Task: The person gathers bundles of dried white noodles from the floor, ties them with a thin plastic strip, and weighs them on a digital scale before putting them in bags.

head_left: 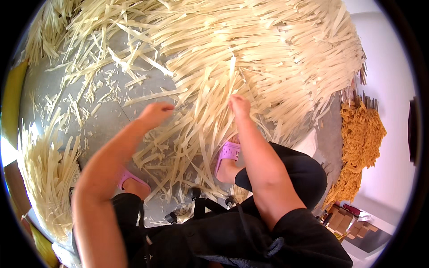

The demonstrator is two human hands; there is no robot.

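A great heap of pale cream, flat, thin strips (268, 49), looking like split bamboo or wood veneer, fills the upper and middle part of the head view and spills down over a grey concrete floor (98, 120). The left hand (154, 114) hovers at the lower edge of the heap, fingers curled loosely inward with the fingertips close together; whether they pinch a strip cannot be told, since the hand is blurred. The right hand (240, 106) lies well apart from it, sunk among the strips with the fingers bent down onto them, touching several; whether it clamps one is also unclear. Both bare forearms come up from the lower edge. Below the hands, loose strips lie criss-crossed over the floor and partly cover the feet, which wear pink open plastic sandals: one (228, 154) under the right forearm, the other (129, 178) beside the left arm. The person's black clothing (241, 232) fills the lower middle, with black straps and buckles (196, 201) hanging in front. At the left edge a second, smaller bundle of the same pale strips (44, 178) lies in a rough sheaf, apart from the main heap, with short offcuts and chips scattered on the floor between them. At the right, against a white wall (389, 76), stands a pile of orange-brown, darker strips (357, 138), and below it lie some small brown cardboard-like blocks (344, 221).
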